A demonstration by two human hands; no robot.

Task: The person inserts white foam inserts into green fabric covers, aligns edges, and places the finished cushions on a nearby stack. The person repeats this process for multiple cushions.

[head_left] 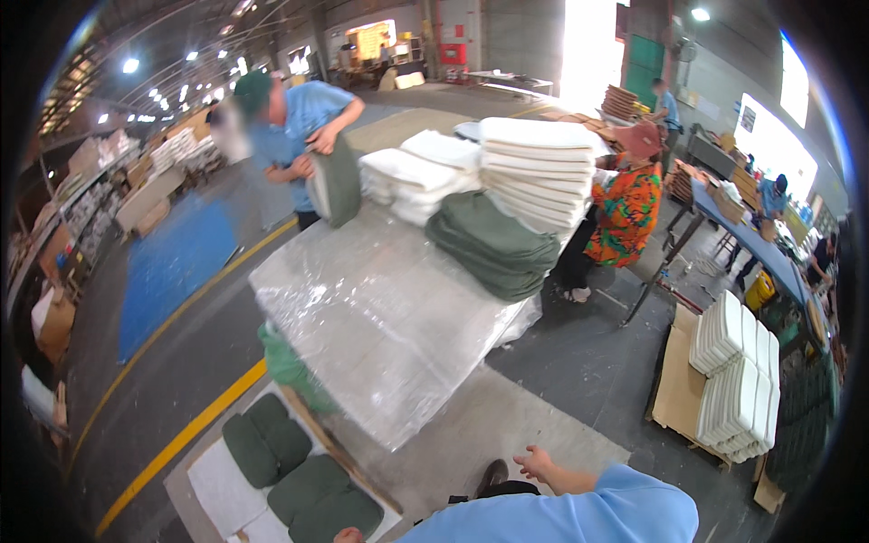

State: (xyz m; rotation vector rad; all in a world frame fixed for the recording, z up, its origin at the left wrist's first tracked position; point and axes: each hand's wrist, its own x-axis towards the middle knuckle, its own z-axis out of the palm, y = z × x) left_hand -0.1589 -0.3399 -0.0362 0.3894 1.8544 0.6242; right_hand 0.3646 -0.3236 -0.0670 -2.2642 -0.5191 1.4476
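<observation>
Plastic-covered table (380, 317) ahead; right hand (534, 463) empty, fingers (523, 460) loosely spread.

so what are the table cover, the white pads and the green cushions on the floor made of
Table cover: seemingly clear plastic sheeting, glossy and wrinkled with glare. White pads: probably foam, matte, thick, with soft rounded edges. Green cushions: likely woven fabric over padding, dull and puffy.

Dark green cushions (299, 471), plump, lying flat in rows on a floor board
</observation>
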